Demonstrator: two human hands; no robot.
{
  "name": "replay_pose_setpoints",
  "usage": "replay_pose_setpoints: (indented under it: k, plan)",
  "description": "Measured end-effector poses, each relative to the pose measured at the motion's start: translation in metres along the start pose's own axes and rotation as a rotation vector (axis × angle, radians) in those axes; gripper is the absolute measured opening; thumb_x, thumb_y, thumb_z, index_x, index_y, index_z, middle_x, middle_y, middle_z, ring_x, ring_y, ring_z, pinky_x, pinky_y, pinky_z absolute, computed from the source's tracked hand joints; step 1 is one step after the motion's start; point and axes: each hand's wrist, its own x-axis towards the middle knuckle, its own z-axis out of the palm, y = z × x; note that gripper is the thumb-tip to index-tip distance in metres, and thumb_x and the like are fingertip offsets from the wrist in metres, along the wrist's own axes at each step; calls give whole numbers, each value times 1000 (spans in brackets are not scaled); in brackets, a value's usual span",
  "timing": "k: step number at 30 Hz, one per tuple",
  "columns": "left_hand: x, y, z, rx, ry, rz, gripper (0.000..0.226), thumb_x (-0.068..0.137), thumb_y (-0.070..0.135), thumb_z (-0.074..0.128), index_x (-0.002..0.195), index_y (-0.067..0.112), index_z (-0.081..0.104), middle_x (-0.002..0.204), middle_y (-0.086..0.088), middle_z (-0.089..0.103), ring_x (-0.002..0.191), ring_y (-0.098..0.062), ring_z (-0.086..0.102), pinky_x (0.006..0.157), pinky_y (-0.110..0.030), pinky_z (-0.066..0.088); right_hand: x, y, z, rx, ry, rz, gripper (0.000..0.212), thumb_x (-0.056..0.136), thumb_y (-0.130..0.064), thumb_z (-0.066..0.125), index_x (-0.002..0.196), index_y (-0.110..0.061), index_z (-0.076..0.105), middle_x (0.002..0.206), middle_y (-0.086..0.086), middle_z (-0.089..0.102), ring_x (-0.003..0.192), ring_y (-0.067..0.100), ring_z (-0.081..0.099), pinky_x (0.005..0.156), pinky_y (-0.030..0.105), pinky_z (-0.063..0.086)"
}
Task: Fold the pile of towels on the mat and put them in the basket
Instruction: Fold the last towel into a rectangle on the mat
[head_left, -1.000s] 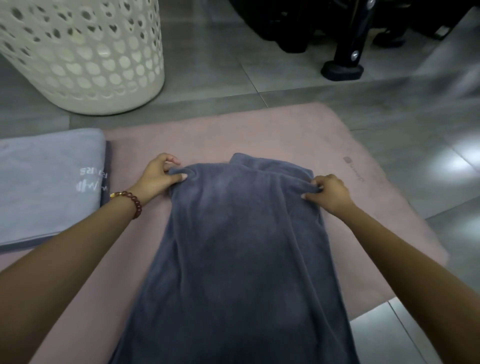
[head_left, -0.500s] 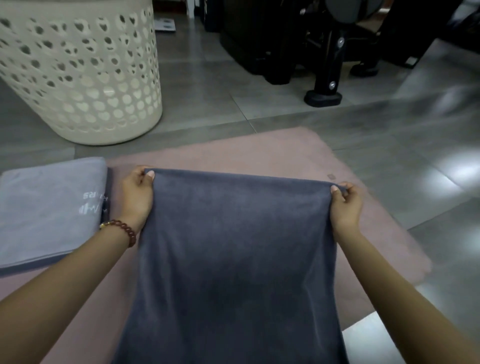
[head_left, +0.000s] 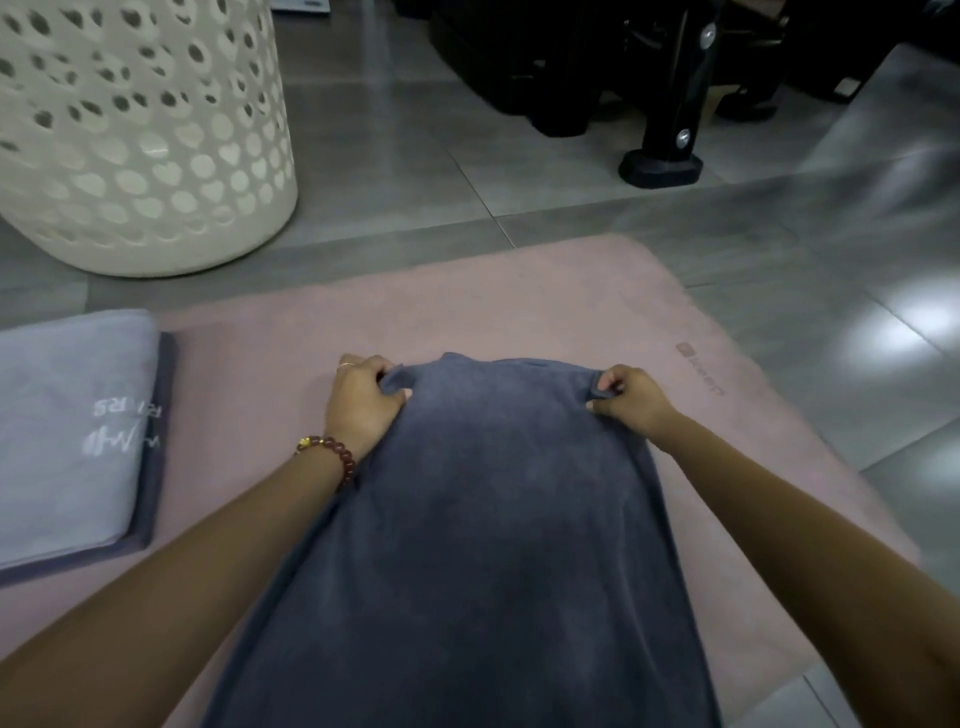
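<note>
A long dark grey plush towel (head_left: 493, 519) lies on the pale pink mat (head_left: 519, 306) and runs from its middle toward the person. The left hand (head_left: 358, 402) pinches the far left corner of the towel between the thumb and curled fingers. The right hand (head_left: 631, 400) pinches the far right corner in the same way. The left wrist carries a bracelet of brown beads (head_left: 332, 452).

At the left edge of the mat rests a folded light grey towel (head_left: 67, 415), on top of a darker grey one (head_left: 156, 467). Its white embroidered writing is upside down; only the letters "RS" can be read. A small printed logo (head_left: 701, 369) near the right side of the mat is too blurred to read.

The cream plastic basket with round holes (head_left: 140, 130) stands on the grey floor tiles (head_left: 415, 182) beyond the mat, at the far left.
</note>
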Motion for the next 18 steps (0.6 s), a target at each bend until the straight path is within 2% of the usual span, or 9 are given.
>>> replay_pose_setpoints:
  k: [2, 4, 7, 9, 11, 13, 15, 17, 18]
  plan:
    - [3, -6, 2, 59, 7, 37, 19, 73, 0, 58, 64, 17, 53, 79, -19, 62, 84, -32, 56, 69, -35, 45, -6, -8, -2, 191, 24, 36, 38, 78, 10, 66, 61, -17, 44, 63, -1, 44, 60, 12, 40, 45, 5, 35]
    - [0, -3, -2, -48, 44, 31, 17, 78, -4, 53, 73, 12, 56, 83, -17, 62, 81, -30, 57, 67, -31, 42, -16, -21, -3, 343, 125, 35, 39, 80, 13, 61, 63, -17, 42, 63, 0, 42, 57, 8, 38, 45, 4, 34]
    - [-23, 14, -21, -371, 138, 106, 25, 86, -6, 49, 77, 18, 49, 78, 1, 56, 72, 0, 51, 66, -17, 39, -50, -33, -5, 405, 297, -183, 39, 79, 14, 58, 77, -22, 44, 66, -3, 43, 55, 0, 43, 56, 6, 36]
    - [-48, 17, -38, -438, 81, 228, 17, 88, 2, 52, 80, 16, 52, 76, 6, 55, 69, 7, 49, 68, -11, 40, -92, -29, -10, 285, 296, -445, 33, 82, 5, 56, 99, -22, 48, 73, -4, 47, 63, 0, 47, 63, 10, 37]
    - [-78, 12, -55, -381, -126, 342, 5, 84, 14, 53, 82, 14, 57, 79, 2, 60, 74, 3, 53, 73, -13, 42, -138, -10, -13, -124, 294, -733, 33, 82, -9, 52, 114, -16, 53, 82, -3, 55, 75, 10, 48, 70, 18, 32]
    - [-109, 3, -73, -266, -387, 384, 12, 77, 25, 52, 81, 20, 62, 81, 2, 65, 75, -6, 59, 74, -22, 46, -181, 18, -14, -400, 269, -939, 37, 80, -19, 51, 116, -12, 58, 86, 4, 59, 82, 18, 48, 74, 23, 30]
    - [-134, -6, -88, -31, -700, 390, 17, 69, 31, 51, 80, 29, 63, 78, 3, 67, 74, -11, 62, 73, -30, 48, -215, 53, -15, -539, 185, -986, 34, 77, -19, 50, 110, -19, 57, 89, 1, 54, 82, 19, 48, 76, 26, 33]
    - [-154, -9, -99, 221, -1078, 312, 17, 65, 32, 53, 79, 34, 63, 84, 4, 69, 77, -7, 62, 76, -31, 50, -239, 89, -19, -641, 81, -903, 34, 72, -17, 48, 104, -28, 54, 92, -4, 50, 83, 20, 52, 78, 27, 35]
    - [-160, -9, -102, 267, -1213, 242, 19, 65, 32, 56, 82, 33, 64, 86, 4, 70, 78, -5, 62, 77, -27, 50, -249, 103, -21, -651, 39, -820, 37, 70, -17, 46, 103, -31, 53, 94, -5, 51, 85, 21, 56, 79, 26, 36]
